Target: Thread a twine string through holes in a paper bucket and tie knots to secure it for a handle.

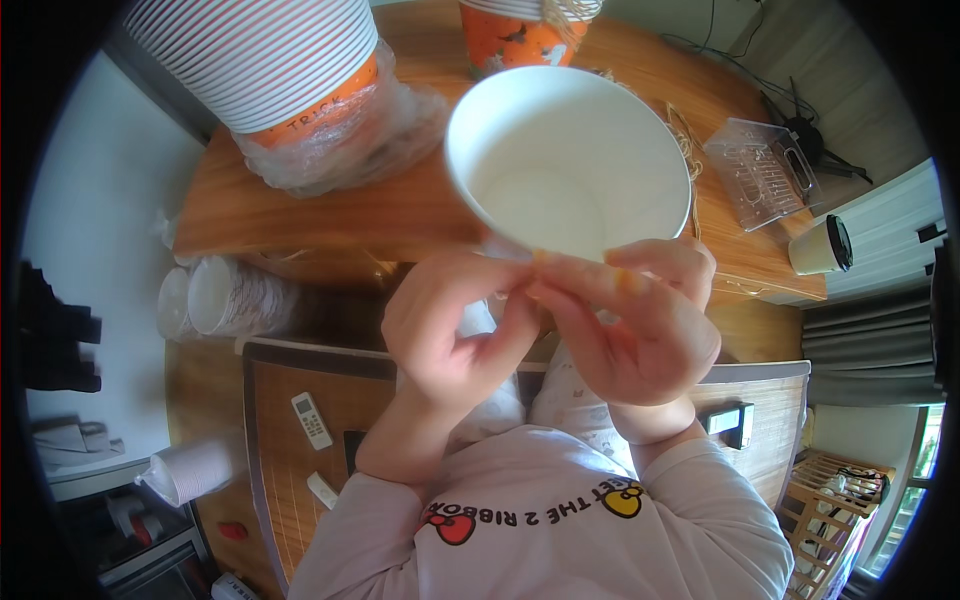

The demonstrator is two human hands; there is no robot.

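Observation:
A large white-lined paper bucket point(570, 150) is tilted with its wide mouth towards me at the table's near edge. At its near rim my left hand point(460, 318) and my right hand point(645, 320) meet, fingertips pressed together. Thumb and index finger of the left are pinched. The right has thumb and index finger closed against the left's tips, its other fingers curled by the rim. Whatever lies between the fingertips is too small or hidden to make out. Twine point(690, 150) lies on the table right of the bucket.
Nested orange paper buckets point(290, 70), partly in clear plastic, stand on the wooden table point(240, 215) at left. Another orange bucket stack point(520, 40) is behind. At right are a clear plastic box point(760, 175) and a lidded cup point(822, 245). A remote point(312, 420) lies beside me.

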